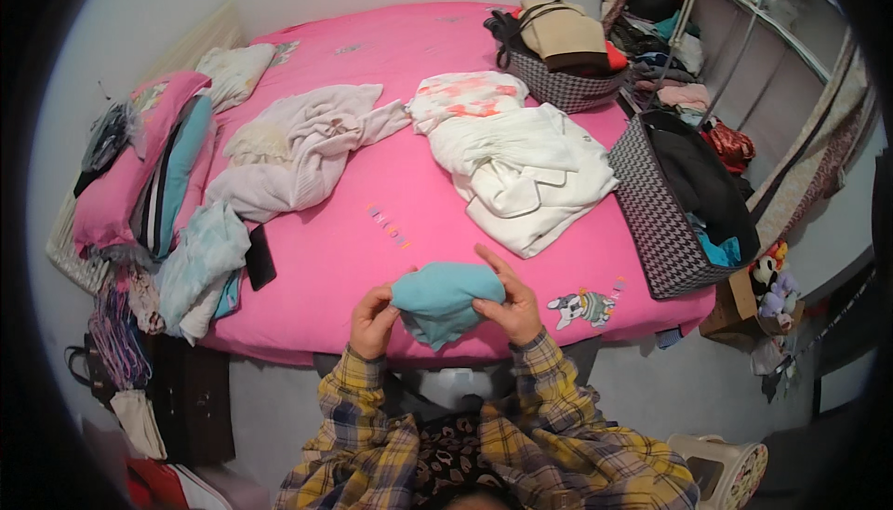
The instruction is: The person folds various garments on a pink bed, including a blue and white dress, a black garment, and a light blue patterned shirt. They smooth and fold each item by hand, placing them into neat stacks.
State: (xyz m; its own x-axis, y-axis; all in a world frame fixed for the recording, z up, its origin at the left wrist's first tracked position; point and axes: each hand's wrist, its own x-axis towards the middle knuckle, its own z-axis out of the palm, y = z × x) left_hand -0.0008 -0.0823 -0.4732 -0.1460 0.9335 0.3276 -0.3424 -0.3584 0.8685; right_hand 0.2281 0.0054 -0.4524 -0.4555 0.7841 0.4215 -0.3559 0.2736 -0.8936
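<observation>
A teal folded piece of cloth (445,301) is stretched between my two hands, just above the near edge of the bed; its exact kind of garment cannot be made out. My left hand (374,321) pinches its left side between thumb and fingers. On the right side, my right hand (513,303) grips it with the thumb on top and the index finger raised. Beyond my hands lies a white garment (521,170) with a collar, heaped on the pink bedsheet (372,259). A pale pink garment (298,142) is spread loosely to the left.
Two houndstooth storage boxes, one at the right edge (642,221) and one at the far right (558,87), hold clothes. A phone (261,257), pillows (153,170) and a pale blue garment (203,249) lie at the left. Beyond the right side stands a clothes rack (735,26).
</observation>
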